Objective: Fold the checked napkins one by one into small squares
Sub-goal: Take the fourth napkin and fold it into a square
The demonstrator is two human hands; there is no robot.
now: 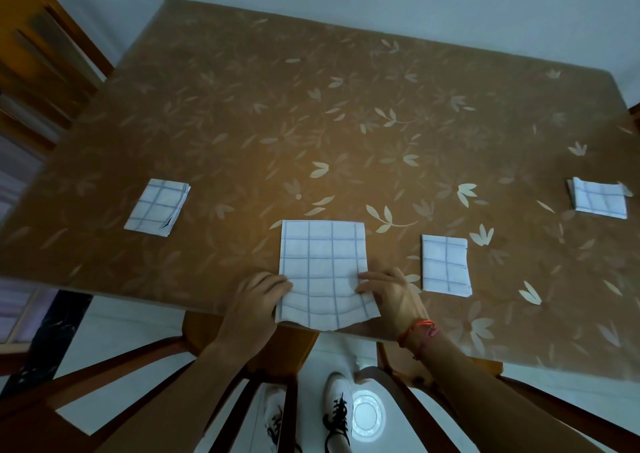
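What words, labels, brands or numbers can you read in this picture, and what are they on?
No text can be read.
The large napkin and the folded napkins: only blue grid lines.
The dark mark on the left folded napkin: too small to read.
The tablecloth: only leaves and flowers.
The shoes: no legible brand.

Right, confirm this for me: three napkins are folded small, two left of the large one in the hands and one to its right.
Wrong on the split. The head view shows three folded small, but only one, the left square, lies left of the large napkin gripped by the left hand and right hand. Two lie to its right: the near square and the far square.
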